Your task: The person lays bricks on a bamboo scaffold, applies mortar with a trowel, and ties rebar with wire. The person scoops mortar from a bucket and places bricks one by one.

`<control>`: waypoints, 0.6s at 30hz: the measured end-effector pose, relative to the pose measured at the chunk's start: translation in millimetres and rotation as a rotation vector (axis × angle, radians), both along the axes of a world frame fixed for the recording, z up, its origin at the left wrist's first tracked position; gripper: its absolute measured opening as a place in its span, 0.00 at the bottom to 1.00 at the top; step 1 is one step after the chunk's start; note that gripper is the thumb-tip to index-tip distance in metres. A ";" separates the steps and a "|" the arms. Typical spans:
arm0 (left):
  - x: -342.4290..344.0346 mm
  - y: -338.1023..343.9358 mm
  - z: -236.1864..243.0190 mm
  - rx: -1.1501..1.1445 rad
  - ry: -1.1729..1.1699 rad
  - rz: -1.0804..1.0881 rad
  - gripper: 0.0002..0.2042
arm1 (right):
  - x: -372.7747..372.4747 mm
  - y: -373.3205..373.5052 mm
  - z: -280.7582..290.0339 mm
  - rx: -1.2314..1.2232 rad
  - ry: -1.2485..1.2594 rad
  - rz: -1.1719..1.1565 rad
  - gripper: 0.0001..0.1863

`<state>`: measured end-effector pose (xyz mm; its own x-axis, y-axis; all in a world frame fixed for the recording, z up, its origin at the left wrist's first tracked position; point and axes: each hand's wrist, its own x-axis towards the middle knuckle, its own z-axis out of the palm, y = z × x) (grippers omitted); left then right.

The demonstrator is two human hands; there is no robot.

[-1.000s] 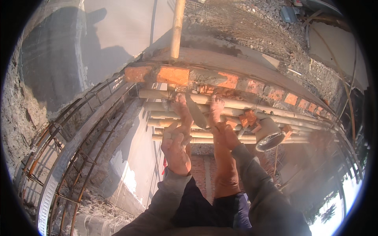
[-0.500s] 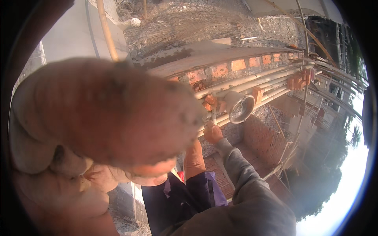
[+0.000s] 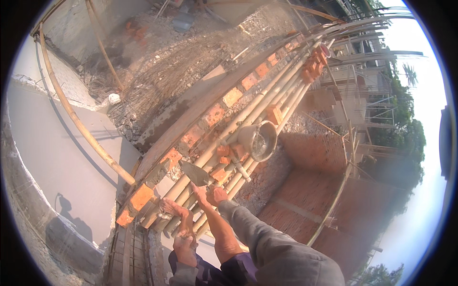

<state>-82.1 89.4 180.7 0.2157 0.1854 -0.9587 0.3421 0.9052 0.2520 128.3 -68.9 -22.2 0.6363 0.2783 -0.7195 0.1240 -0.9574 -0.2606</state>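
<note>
My right hand [image 3: 218,195], in a grey sleeve, is closed low over the bamboo poles. A trowel [image 3: 194,173] with a dusty grey blade points away from it toward the brick wall, its handle hidden in my grip. My left hand [image 3: 185,250] is near my left shin, fingers curled; what they hold, if anything, is hidden. Ahead of my right hand lies a light T-shaped tool [image 3: 242,170], partly among broken brick pieces [image 3: 221,170]. Just beyond stands a round mortar bucket [image 3: 258,142], tilted on the poles.
My bare feet [image 3: 174,208] stand on bamboo poles [image 3: 238,126]. A low brick course [image 3: 213,115] runs along their left. One brick [image 3: 274,114] and stacked bricks [image 3: 313,66] lie farther along. A drop to brick walls [image 3: 305,190] opens on the right; a bamboo pole [image 3: 78,114] leans left.
My left hand, large and blurred close to the view before, has dropped to my shin. My right hand is now lower and left, with the trowel blade in sight. The view has turned.
</note>
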 end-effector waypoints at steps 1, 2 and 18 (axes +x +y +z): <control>-7.8 -25.8 -19.7 -0.093 -0.001 -0.027 0.26 | 13.1 7.3 -11.1 -0.031 -0.072 0.026 0.17; -12.0 -48.5 -41.3 -0.093 -0.035 -0.053 0.25 | 18.6 15.0 -21.2 -0.079 -0.104 0.066 0.18; 4.6 -128.5 -108.3 -0.101 0.288 0.094 0.20 | -18.8 -26.8 -76.6 0.409 -0.412 -0.306 0.17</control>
<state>-77.5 -39.1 72.4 -0.0807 0.0922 -0.9925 0.2999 0.9518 0.0640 109.4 -95.7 -98.8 0.9309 0.2405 -0.2748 0.0290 -0.7987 -0.6010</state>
